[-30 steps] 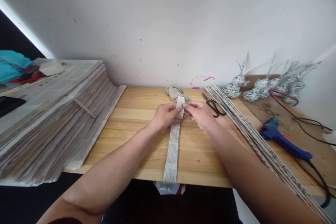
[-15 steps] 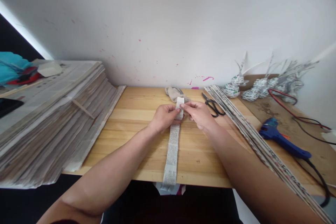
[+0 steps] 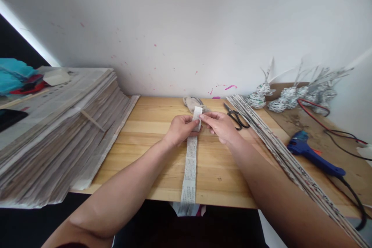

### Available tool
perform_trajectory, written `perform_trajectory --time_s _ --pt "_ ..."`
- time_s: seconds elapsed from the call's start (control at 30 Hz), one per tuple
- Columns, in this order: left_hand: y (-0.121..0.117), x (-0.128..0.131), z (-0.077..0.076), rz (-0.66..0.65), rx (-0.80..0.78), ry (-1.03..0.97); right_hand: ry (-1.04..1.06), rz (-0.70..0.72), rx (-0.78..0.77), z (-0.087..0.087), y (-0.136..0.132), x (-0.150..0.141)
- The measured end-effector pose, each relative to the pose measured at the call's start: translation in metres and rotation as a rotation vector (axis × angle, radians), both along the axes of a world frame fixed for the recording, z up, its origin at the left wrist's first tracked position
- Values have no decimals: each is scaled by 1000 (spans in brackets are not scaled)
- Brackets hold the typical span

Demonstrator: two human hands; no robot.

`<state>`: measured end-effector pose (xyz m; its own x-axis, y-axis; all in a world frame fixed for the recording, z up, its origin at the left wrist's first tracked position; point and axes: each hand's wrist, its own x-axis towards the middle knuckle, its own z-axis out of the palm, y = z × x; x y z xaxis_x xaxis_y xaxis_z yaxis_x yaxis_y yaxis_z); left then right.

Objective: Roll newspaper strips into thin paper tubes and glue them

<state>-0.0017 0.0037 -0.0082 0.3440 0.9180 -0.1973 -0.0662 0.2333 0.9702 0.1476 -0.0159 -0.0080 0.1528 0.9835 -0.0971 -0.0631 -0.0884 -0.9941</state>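
Observation:
A long, narrow newspaper strip (image 3: 190,166) runs from between my hands toward me and hangs over the table's front edge. My left hand (image 3: 183,128) is closed on its far part, thumb on top and fingers beneath. Beside it, my right hand (image 3: 216,124) pinches the right edge of the strip near the far end between thumb and forefinger. The far tip sticks up past my fingers. Just behind the strip lies a crumpled beige cloth (image 3: 192,103). Black-handled scissors (image 3: 236,118) rest to the right of my right hand.
A tall stack of newspapers (image 3: 66,139) fills the left side of the wooden table (image 3: 139,155). On the right lie a bundle of rolled paper sticks (image 3: 279,159), a blue glue gun (image 3: 315,157) with its cord, and several woven paper figures (image 3: 287,99) on cardboard (image 3: 343,155).
The strip's far end has shifted slightly left and leans a little more upright. Both hands keep nearly the same place and hold.

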Motion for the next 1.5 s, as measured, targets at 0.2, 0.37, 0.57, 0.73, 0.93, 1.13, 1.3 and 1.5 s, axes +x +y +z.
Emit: perform_trajectory --time_s 0.2,0.37,0.57,0.73,0.93,1.13,1.3,1.5 --pt "1 -2 1 -39 57 75 -53 -1 27 0 1 3" --pt "0 -1 3 -31 38 72 -62 7 6 -1 2 4" --pt "2 -2 -2 -43 60 87 -68 40 -9 -1 2 5" --pt "3 -2 -3 -58 66 83 -112 37 25 -4 2 6" --pt "1 -2 -2 -66 52 73 -77 -6 55 -7 3 5" --pt "-1 -2 0 -70 51 87 -93 -17 84 -12 5 4" --pt "0 -2 -2 -79 56 87 -97 -19 89 -12 4 2" --pt "3 -3 -9 -72 65 97 -108 -42 78 -11 3 -1"
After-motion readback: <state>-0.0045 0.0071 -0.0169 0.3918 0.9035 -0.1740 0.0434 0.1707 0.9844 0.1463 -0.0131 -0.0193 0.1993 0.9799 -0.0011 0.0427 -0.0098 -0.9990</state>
